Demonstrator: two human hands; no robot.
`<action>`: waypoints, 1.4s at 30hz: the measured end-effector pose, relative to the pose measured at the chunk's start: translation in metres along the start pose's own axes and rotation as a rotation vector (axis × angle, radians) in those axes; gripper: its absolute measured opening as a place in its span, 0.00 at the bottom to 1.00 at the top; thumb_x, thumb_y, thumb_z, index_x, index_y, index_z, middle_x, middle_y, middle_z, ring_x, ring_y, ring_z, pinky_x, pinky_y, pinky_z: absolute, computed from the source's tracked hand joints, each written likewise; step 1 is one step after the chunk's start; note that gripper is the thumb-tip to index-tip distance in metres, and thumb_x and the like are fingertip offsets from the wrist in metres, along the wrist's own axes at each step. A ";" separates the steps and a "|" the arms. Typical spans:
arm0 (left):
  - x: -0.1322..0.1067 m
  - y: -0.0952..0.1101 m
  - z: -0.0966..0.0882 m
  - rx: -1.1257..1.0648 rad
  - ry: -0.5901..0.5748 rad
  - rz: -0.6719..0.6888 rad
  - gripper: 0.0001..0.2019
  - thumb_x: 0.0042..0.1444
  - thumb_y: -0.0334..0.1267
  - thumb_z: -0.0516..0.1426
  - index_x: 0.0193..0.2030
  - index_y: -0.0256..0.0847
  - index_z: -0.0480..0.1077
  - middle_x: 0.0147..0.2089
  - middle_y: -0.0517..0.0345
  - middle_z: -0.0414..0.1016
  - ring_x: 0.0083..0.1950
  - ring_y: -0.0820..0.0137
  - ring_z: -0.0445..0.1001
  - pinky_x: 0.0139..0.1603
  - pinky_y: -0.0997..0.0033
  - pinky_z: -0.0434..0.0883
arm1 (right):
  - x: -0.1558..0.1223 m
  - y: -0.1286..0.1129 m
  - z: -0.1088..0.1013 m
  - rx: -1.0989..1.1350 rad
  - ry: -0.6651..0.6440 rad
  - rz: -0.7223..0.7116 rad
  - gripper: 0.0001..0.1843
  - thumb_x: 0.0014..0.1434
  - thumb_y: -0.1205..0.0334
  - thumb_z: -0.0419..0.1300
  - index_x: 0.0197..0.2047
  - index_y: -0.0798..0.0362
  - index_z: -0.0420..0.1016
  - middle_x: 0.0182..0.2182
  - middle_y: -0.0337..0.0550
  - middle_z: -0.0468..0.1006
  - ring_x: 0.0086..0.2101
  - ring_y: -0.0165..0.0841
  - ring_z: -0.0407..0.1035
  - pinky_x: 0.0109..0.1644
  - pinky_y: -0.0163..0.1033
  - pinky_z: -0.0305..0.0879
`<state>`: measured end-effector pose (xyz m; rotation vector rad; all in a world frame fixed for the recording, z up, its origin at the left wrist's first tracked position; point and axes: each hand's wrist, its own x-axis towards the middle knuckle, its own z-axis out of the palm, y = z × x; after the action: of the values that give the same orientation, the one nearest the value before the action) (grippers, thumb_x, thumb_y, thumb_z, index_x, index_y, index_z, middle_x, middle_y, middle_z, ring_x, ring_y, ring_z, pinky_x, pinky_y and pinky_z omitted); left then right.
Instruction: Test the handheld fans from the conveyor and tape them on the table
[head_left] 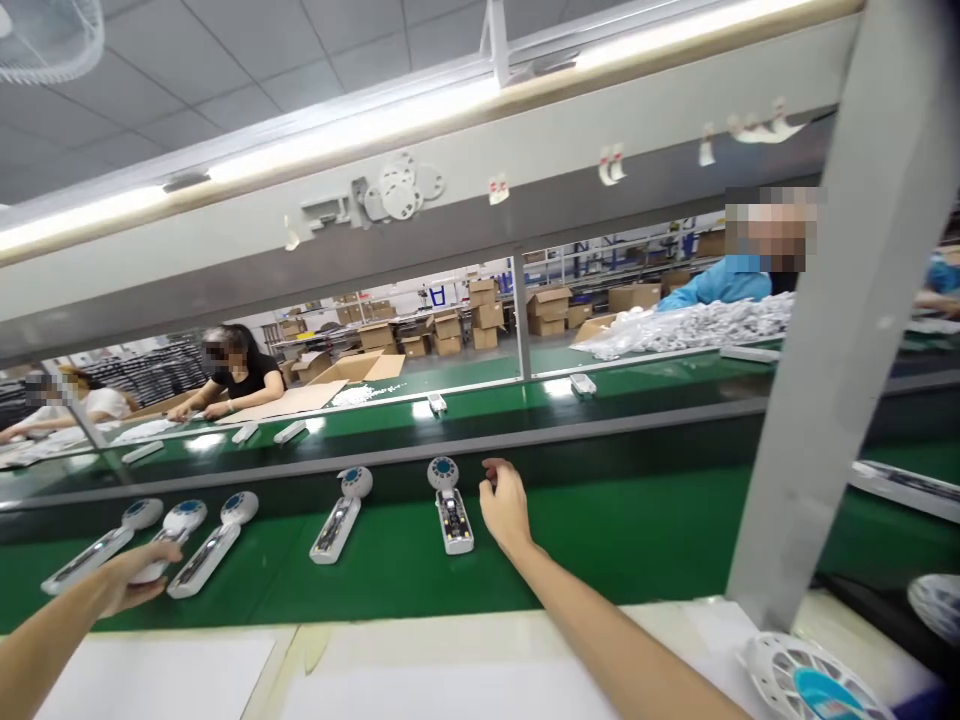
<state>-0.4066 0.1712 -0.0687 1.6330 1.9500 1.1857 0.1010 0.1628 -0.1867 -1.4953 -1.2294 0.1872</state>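
Observation:
My left hand (135,578) is closed round the body of a white handheld fan (187,513) with a round blue-centred head, at the left of the green belt. Two similar fans lie close on either side, a left one (101,550) and a right one (214,550). Beside the middle fan (454,525), just to its right and apart from it, my right hand (507,505) is raised with fingers loosely curled and a gap at the thumb; I see nothing in it. That fan lies with its circuit board exposed. Another open-bodied fan (335,530) rests further left.
A white-topped ledge (420,680) runs along the near side of the belt (615,530). At right stands a grey post (810,330), with a fan head (814,680) below it. Across the line, several people work near white parts (690,325) and cardboard boxes (547,310).

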 end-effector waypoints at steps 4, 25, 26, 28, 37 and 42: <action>-0.014 0.041 0.001 -0.375 -0.006 -0.219 0.10 0.54 0.38 0.61 0.28 0.39 0.64 0.24 0.60 0.71 0.22 0.71 0.70 0.21 0.73 0.73 | 0.000 0.000 0.005 0.046 0.011 0.007 0.10 0.68 0.59 0.61 0.48 0.57 0.74 0.42 0.44 0.76 0.43 0.36 0.73 0.50 0.48 0.71; -0.217 0.308 0.169 -1.019 -0.350 0.502 0.12 0.66 0.45 0.54 0.48 0.39 0.65 0.36 0.58 0.74 0.24 0.74 0.73 0.27 0.73 0.70 | 0.007 -0.194 -0.183 0.675 -0.282 -0.317 0.37 0.66 0.43 0.55 0.73 0.42 0.51 0.58 0.47 0.73 0.50 0.40 0.73 0.53 0.48 0.72; -0.222 0.306 0.173 -0.990 -0.392 0.507 0.13 0.67 0.46 0.54 0.51 0.39 0.65 0.35 0.59 0.73 0.24 0.75 0.71 0.26 0.74 0.70 | 0.001 -0.200 -0.190 0.669 -0.330 -0.343 0.41 0.66 0.43 0.56 0.76 0.40 0.43 0.60 0.47 0.71 0.53 0.41 0.72 0.56 0.50 0.71; -0.228 0.303 0.175 -0.919 -0.458 0.503 0.15 0.67 0.45 0.54 0.56 0.40 0.64 0.34 0.61 0.71 0.26 0.76 0.70 0.27 0.75 0.70 | -0.006 -0.203 -0.197 0.603 -0.366 -0.362 0.45 0.66 0.45 0.59 0.77 0.37 0.36 0.62 0.45 0.70 0.54 0.43 0.71 0.59 0.53 0.70; -0.216 0.298 0.138 -0.949 -1.089 0.301 0.25 0.65 0.38 0.54 0.66 0.47 0.53 0.39 0.55 0.75 0.31 0.62 0.81 0.28 0.65 0.78 | 0.000 -0.196 -0.186 0.560 -0.460 -0.323 0.45 0.66 0.55 0.61 0.75 0.26 0.39 0.55 0.42 0.75 0.31 0.34 0.76 0.20 0.32 0.71; -0.214 0.296 0.129 -0.949 -1.089 0.264 0.28 0.63 0.31 0.55 0.67 0.50 0.50 0.42 0.56 0.76 0.37 0.63 0.82 0.35 0.60 0.81 | -0.009 -0.204 -0.185 0.559 -0.471 -0.395 0.45 0.65 0.56 0.62 0.75 0.26 0.40 0.63 0.37 0.69 0.49 0.44 0.75 0.27 0.36 0.79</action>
<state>-0.0628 0.0203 0.0271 1.4534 0.3980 0.7706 0.1075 0.0028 0.0373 -0.7225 -1.6504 0.5878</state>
